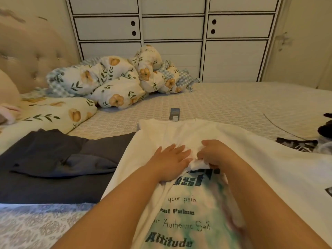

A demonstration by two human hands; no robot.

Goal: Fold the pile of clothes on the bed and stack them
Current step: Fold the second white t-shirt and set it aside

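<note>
While the left hand (pixel 171 159) presses flat on the white shirt (pixel 242 159) at frame centre, the right hand (pixel 213 152) pinches its bunched fabric.

Two hands: left (pixel 170 161), right (pixel 214 152). One white tee (pixel 251 168), one dark garment (pixel 53 159) left, one patterned garment (pixel 296 143) right. One duvet (pixel 116 81) far, one pillow (pixel 53 112), one remote (pixel 173 114).
</note>
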